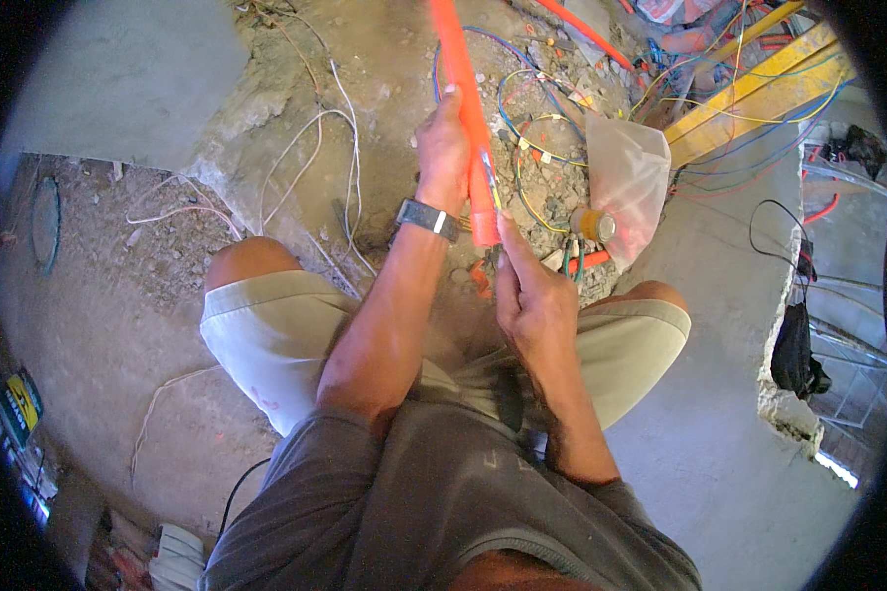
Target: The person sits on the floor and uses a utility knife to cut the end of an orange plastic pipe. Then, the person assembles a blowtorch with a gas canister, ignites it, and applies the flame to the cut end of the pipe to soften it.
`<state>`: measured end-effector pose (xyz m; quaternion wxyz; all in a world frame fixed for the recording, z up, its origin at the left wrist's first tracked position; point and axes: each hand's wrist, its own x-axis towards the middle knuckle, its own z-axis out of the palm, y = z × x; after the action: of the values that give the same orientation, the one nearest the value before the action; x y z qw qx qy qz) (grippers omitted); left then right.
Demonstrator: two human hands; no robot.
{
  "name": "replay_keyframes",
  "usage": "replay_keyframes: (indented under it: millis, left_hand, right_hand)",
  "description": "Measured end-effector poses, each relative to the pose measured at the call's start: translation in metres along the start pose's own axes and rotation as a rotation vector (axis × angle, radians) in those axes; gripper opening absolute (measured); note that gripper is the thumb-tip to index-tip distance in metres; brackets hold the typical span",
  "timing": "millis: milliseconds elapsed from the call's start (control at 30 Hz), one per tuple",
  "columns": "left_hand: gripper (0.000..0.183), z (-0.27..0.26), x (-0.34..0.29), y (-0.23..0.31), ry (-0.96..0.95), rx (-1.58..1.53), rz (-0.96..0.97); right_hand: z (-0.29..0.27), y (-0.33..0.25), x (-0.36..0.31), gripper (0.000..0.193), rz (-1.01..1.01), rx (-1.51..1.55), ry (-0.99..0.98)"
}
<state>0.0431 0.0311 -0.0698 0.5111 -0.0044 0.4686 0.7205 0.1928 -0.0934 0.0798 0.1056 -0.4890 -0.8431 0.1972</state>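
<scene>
My left hand (443, 148) is wrapped round an orange plastic conduit pipe (468, 108), which slants upward from between my knees. My right hand (539, 291) is closed on a thin, light-coloured tool (492, 177), like a narrow blade or brush; its exact kind is too small to make out. The tool lies along the right side of the pipe, near its lower end. Just right of my right hand are a small round can (593, 226), green-handled pliers (567, 256) and a short orange pipe piece (591, 260).
A translucent plastic bag (629, 177) stands beside the can. Coloured wires (527, 128) coil over rubble beyond my hands. Yellow beams (759, 94) lie at the upper right. Pale cables (352, 148) run over the ground at left. A broken concrete edge (784, 394) borders the right.
</scene>
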Motion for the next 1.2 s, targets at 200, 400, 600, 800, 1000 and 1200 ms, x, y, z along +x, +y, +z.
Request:
replay_keyframes:
  millis: [200,400,600,800,1000,1200]
  left_hand:
    - [0.046,-0.003,-0.004,0.007,0.039,-0.018,-0.131]
    - [0.044,0.011,-0.006,0.005,0.035,-0.053,-0.038]
    - [0.038,-0.004,-0.002,0.003,0.006,-0.103,-0.121]
    - [0.042,0.009,-0.009,0.003,0.005,-0.04,-0.017]
    - [0.044,0.009,-0.016,0.021,-0.013,-0.074,-0.089]
    - [0.047,0.014,-0.017,0.021,0.087,-0.005,-0.031]
  right_hand:
    - [-0.006,-0.011,-0.032,0.052,0.074,0.04,0.01]
    - [0.002,-0.006,-0.006,0.053,0.055,0.006,0.041]
    - [-0.004,-0.004,-0.02,0.065,0.002,-0.044,0.028]
    - [0.003,-0.002,-0.015,0.054,0.071,0.077,0.085]
    - [-0.003,-0.008,0.0,0.055,0.009,-0.021,0.06]
    - [0.012,0.003,-0.021,0.055,-0.019,0.119,0.154]
